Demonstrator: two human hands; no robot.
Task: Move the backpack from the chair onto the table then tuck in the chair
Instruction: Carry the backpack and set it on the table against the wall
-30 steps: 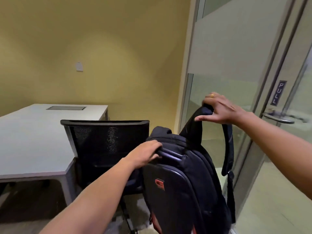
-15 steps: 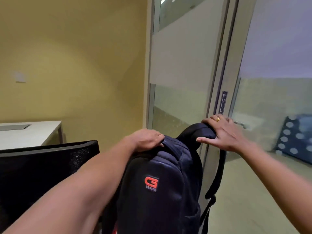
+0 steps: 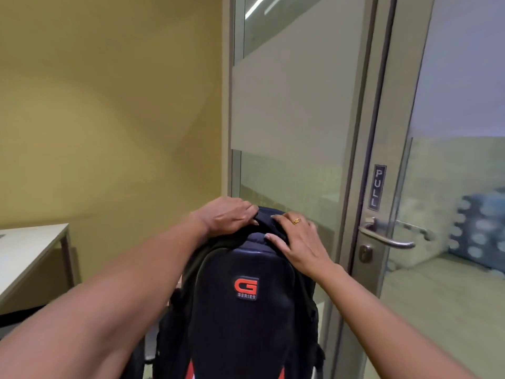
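A black backpack [image 3: 243, 321] with a red "G series" logo stands upright in front of me, low in the middle of the view. My left hand [image 3: 228, 217] grips its top from the left, fingers curled over the fabric. My right hand [image 3: 297, 246], with a gold ring, lies on the top right of the backpack with fingers spread over it. A corner of the white table [image 3: 30, 250] shows at the left edge. The chair is hidden behind my left arm; only a dark strip [image 3: 16, 320] shows below the table.
A yellow wall [image 3: 114, 119] fills the left half. A frosted glass partition [image 3: 287, 105] and a glass door with a "PULL" sign [image 3: 378, 187] and metal lever handle [image 3: 388, 239] stand close on the right, just behind the backpack.
The view has swung right, so the chair back and most of the table left the frame. My right hand moved from the shoulder strap onto the backpack's top, close to my left hand.
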